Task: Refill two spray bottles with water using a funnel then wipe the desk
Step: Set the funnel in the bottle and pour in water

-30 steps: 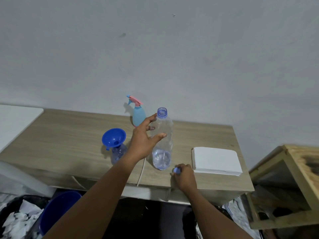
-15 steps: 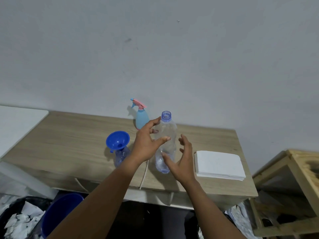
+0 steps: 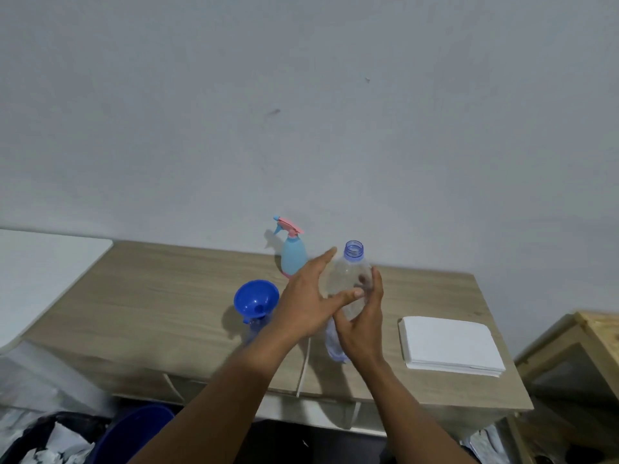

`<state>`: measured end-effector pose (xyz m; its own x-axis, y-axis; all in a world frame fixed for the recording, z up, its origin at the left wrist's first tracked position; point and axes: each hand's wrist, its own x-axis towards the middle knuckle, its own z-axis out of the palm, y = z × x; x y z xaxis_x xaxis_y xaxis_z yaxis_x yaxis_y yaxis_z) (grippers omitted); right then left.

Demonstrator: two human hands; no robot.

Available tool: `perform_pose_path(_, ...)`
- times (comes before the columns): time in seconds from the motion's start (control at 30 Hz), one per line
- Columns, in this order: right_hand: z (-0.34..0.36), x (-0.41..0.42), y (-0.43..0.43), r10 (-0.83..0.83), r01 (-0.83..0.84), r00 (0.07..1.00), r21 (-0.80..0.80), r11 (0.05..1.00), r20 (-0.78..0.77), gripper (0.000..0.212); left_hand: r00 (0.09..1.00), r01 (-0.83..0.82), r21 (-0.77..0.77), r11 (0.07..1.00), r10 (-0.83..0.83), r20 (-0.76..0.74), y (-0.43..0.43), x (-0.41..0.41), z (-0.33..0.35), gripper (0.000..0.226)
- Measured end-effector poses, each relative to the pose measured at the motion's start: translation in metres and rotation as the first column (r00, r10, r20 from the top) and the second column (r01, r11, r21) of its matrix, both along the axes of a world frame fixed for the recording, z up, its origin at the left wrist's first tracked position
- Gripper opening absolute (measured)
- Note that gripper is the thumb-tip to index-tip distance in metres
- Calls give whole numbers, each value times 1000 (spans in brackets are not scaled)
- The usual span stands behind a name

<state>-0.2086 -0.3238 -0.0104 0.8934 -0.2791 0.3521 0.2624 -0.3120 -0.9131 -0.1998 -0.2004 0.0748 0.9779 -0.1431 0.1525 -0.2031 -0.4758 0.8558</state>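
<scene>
Now our right hand (image 3: pixel 360 324) wraps the clear uncapped plastic water bottle (image 3: pixel 348 283) from its right, fingers curled on it, while our left hand (image 3: pixel 310 304) lies spread open against its left side, above the wooden desk (image 3: pixel 160 296).

Plain grey-white wall (image 3: pixel 301 112) across the upper half, evenly lit, marked by a small dark smudge (image 3: pixel 274 111) and a tiny speck further right. Below it, a light wood-grain bench (image 3: pixel 160 296) set against the wall. At far left, a white tabletop (image 3: pixel 43 272) with a rounded corner, just beside the bench. At far right, an unpainted wooden shelf frame (image 3: pixel 582 336), near the bench's end. Low at left, a dark bin with crumpled white paper (image 3: pixel 50 443) and beside it a blue bucket rim (image 3: pixel 134 433). Dark under the bench.
</scene>
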Motion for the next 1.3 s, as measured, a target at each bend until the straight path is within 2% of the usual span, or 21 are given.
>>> perform_pose_path(0.17, 17, 6, 1, 18, -17, 1000, -26, 1000, 20, 92, 950, -232, -61, 971, 240, 201, 75, -5, 1, 84)
perform_pose_path(0.23, 25, 4, 5, 61, -59, 998, -98, 993, 16, 89, 956, -271, 28, 962, 265, 127, 103, -3, -12, 96)
perform_pose_path(0.33, 36, -2, 15, 144, -152, 988, -186, 971, -53, 87, 972, -222, 225, 949, 232, -21, 129, -1, -34, 120)
perform_pose_path(0.43, 43, -10, 26, 187, -218, 973, -269, 938, -133, 85, 975, -172, 271, 947, 203, -94, 137, 1, -53, 126)
perform_pose_path(0.5, 48, -17, 32, 186, -243, 963, -334, 911, -194, 86, 976, -142, 219, 965, 173, -130, 139, 5, -62, 116)
perform_pose_path(0.6, 52, -26, 41, 158, -271, 947, -437, 858, -278, 88, 985, -125, 116, 985, 137, -104, 141, 11, -73, 74)
perform_pose_path(0.67, 54, -31, 44, 135, -286, 939, -498, 818, -318, 89, 989, -120, 58, 991, 125, -85, 141, 13, -75, 56)
perform_pose_path(0.87, 62, -40, 44, 66, -319, 918, -629, 709, -392, 89, 997, -68, -52, 996, 67, -39, 145, 6, -77, 53)
perform_pose_path(1.07, 73, -38, 40, -2, -377, 885, -719, 584, -465, 89, 998, -62, -55, 997, 61, -26, 146, 9, -77, 52)
perform_pose_path(1.3, 83, -33, 37, -40, -429, 858, -758, 491, -512, 89, 999, -37, -38, 999, 36, -19, 148, 13, -77, 55)
